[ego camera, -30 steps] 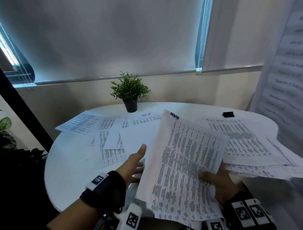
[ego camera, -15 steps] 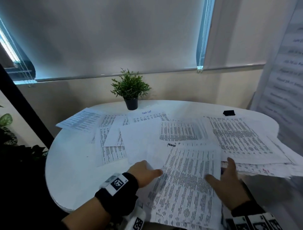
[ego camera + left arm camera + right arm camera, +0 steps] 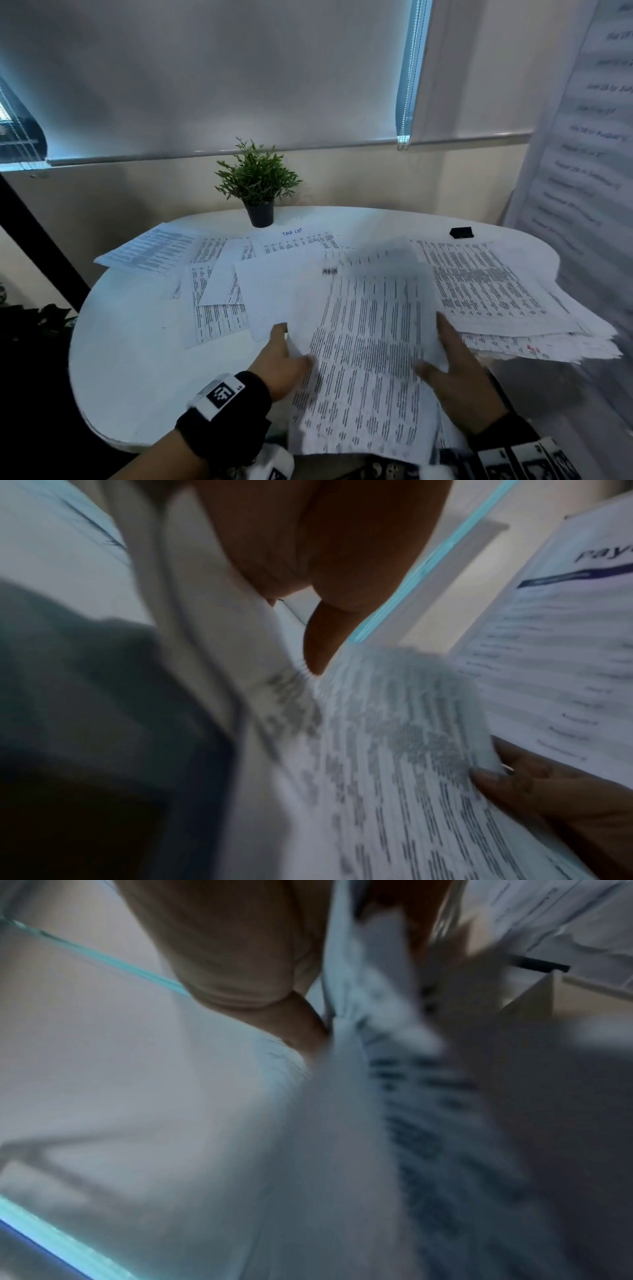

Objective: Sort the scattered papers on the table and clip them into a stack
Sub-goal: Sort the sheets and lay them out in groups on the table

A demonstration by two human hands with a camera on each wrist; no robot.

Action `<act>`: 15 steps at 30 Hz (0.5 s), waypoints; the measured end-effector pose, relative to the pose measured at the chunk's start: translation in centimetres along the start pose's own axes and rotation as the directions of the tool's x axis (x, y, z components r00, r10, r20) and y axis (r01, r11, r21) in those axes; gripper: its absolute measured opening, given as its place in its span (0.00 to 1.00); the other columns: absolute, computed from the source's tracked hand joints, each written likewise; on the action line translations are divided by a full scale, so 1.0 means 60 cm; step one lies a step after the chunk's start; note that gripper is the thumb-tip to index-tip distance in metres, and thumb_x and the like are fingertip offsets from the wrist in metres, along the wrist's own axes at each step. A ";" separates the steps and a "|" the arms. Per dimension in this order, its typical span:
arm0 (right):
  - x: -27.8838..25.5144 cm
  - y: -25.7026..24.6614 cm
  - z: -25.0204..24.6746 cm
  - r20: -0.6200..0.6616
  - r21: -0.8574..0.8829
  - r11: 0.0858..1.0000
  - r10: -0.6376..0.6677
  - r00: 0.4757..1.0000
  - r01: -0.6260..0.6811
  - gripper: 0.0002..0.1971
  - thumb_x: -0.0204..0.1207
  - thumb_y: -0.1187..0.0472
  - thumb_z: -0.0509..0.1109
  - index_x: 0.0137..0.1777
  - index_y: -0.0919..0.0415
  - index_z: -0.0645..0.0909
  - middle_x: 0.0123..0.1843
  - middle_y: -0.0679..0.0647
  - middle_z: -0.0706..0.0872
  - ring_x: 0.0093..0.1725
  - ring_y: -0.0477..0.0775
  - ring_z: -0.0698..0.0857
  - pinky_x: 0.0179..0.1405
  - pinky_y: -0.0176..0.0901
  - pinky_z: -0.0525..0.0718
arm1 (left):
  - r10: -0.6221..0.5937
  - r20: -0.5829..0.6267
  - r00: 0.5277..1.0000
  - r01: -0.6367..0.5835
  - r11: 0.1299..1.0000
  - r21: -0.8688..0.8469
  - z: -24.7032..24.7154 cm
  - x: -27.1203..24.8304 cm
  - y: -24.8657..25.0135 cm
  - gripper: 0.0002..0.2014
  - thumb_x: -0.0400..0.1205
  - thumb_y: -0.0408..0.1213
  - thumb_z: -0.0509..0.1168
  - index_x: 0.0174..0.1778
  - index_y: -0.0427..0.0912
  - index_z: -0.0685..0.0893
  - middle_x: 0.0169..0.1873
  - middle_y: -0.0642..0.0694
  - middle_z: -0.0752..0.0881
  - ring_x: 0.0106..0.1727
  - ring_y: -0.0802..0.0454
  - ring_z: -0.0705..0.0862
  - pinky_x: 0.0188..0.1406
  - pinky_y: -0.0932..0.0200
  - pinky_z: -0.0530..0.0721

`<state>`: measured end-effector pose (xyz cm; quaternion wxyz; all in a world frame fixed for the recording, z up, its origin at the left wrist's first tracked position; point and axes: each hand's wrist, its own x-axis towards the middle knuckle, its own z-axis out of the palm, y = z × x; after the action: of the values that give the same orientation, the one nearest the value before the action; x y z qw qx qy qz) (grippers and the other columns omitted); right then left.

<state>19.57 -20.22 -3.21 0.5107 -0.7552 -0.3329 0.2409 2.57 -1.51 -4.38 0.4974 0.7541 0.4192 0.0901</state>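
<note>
A bundle of printed papers [image 3: 370,363] lies in front of me on the white table [image 3: 137,359], its near end hanging over the edge. My left hand [image 3: 291,354] grips its left side, thumb [image 3: 318,645] on top. My right hand [image 3: 445,353] pinches its right side, thumb on the print, index finger along the edge. The bundle's far end [image 3: 383,270] is blurred. More printed sheets [image 3: 219,301] lie scattered to the left and back. A thick loose pile [image 3: 496,291] sits at the right. A black binder clip [image 3: 461,232] rests at the far right.
A small potted plant [image 3: 258,186] stands at the back of the table. A large printed poster [image 3: 589,137] hangs at the right, close to the loose pile. Bare tabletop shows at the near left. The right pile overhangs the table's edge [image 3: 582,349].
The bundle, held tilted up a second ago, came down flat onto the table. Its far end now blurs in motion. Both hands stay at its sides.
</note>
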 end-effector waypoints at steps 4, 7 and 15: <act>0.030 -0.026 -0.073 -0.217 0.028 0.996 -0.074 0.973 0.082 0.24 0.73 0.76 0.70 0.70 0.66 0.75 0.67 0.59 0.81 0.57 0.40 0.82 0.58 0.31 0.78 | 0.072 -0.013 0.997 -0.073 0.993 -0.093 -0.009 -0.005 0.007 0.15 0.85 0.44 0.61 0.67 0.48 0.70 0.39 0.51 0.81 0.38 0.56 0.80 0.34 0.64 0.75; 0.069 -0.058 -0.152 -0.301 0.008 0.999 -0.040 0.953 0.044 0.17 0.75 0.78 0.66 0.63 0.72 0.77 0.58 0.61 0.83 0.45 0.35 0.85 0.29 0.19 0.75 | 0.126 0.011 0.992 -0.125 0.992 -0.026 -0.022 -0.006 0.009 0.08 0.86 0.46 0.59 0.58 0.52 0.78 0.39 0.52 0.85 0.36 0.56 0.81 0.34 0.65 0.77; 0.234 0.022 -0.332 -0.315 -0.468 0.795 0.259 0.913 -0.387 0.25 0.78 0.67 0.69 0.74 0.70 0.70 0.76 0.63 0.71 0.74 0.69 0.71 0.74 0.56 0.67 | 0.236 0.157 0.959 -0.282 0.735 0.616 -0.025 -0.015 0.005 0.15 0.85 0.50 0.57 0.67 0.56 0.74 0.59 0.56 0.80 0.58 0.58 0.77 0.60 0.64 0.73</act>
<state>43.24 -22.22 2.44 0.2738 -0.9335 -0.1880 0.1350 1.31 -1.20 -3.17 0.2113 0.9306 0.2986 -0.0134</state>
